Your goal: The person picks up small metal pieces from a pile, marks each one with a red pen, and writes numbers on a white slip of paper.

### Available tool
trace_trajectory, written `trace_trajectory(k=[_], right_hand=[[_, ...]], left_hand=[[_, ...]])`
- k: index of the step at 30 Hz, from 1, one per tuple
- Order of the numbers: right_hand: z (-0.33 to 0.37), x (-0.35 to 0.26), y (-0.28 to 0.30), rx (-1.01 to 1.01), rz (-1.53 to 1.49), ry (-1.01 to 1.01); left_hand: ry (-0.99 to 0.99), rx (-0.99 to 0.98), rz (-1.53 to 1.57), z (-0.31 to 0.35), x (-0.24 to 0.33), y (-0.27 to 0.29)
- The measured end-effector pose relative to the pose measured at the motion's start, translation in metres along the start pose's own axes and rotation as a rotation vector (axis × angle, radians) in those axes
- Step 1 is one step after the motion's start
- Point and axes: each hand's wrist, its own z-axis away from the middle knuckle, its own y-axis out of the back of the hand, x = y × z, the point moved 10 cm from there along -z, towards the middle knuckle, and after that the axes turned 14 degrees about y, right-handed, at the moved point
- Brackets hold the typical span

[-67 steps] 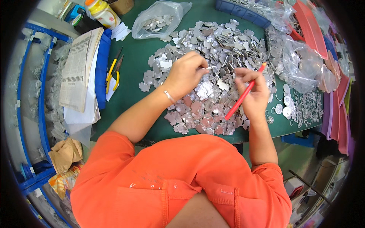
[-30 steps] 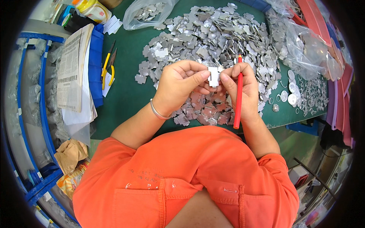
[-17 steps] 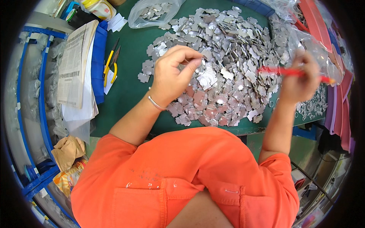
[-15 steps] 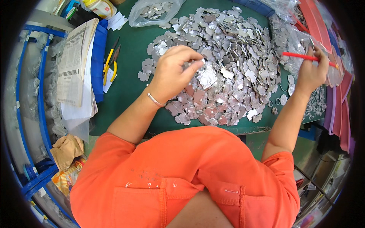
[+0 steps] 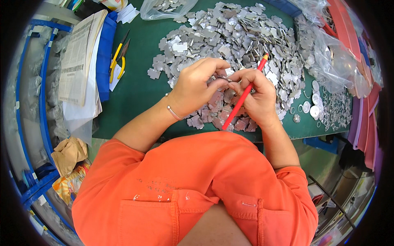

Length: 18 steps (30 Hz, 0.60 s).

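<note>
A broad heap of small flat silvery metal pieces (image 5: 242, 33) with notched edges covers the middle of the green table. Over its near part my two hands meet. My left hand (image 5: 201, 84), with a bracelet at the wrist, pinches a small metal piece (image 5: 222, 78) between thumb and fingers. From the other side my right hand (image 5: 256, 92) reaches that piece with its fingertips. A red pencil-like stick (image 5: 239, 105) is held in my right hand, slanting across the palm. The fingers hide most of the small piece.
Yellow-handled pliers (image 5: 119, 65) lie left of the heap, by a blue tray (image 5: 106, 57) with newspapers (image 5: 76, 61). Metal rings and discs (image 5: 315, 110) lie at the right, below a clear plastic bag (image 5: 334, 61). Another bag of pieces (image 5: 166, 8) sits at the back.
My right hand has come from the bags at the right to the middle, bringing the red stick, and now meets my left hand. My left hand has shifted slightly right and nearer.
</note>
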Motion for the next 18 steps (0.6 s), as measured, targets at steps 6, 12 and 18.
trace_trajectory(k=[6, 12, 18], right_hand=[[-0.001, -0.044, 0.011, 0.060, 0.093, 0.399], [0.013, -0.038, 0.014, 0.205, -0.018, 0.228], [0.031, -0.002, 0.002, 0.267, -0.528, -0.295]], left_hand=[[0.688, -0.304, 0.781, 0.022, -0.042, -0.021], [0.670, -0.250, 0.865, 0.032, -0.037, -0.021], [0.259, 0.043, 0.465, 0.036, -0.006, 0.004]])
